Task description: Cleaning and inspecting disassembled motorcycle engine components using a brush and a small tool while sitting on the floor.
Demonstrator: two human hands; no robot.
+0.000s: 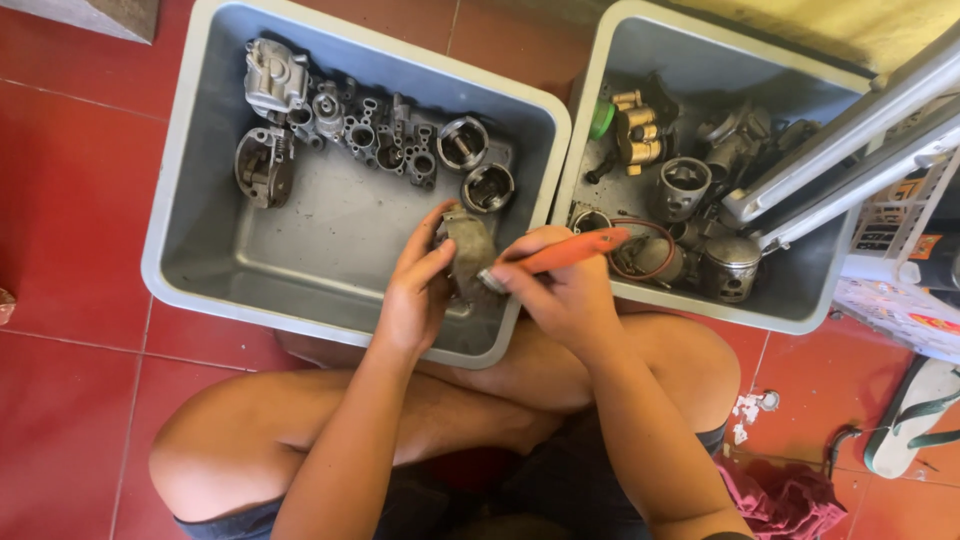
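Here, the person sits cross-legged on the red tiled floor (70, 230), both hands over the near edge of the left grey tub (190, 270). The left hand (412, 290) curls its fingers around a dull grey metal part (470, 250), holding it upright just above the tub's rim. The right hand (560, 290) grips an orange-handled tool (565, 253), its tip touching the part. Pistons and castings lie along the tub's far side; a second tub (800, 300) stands beside it.
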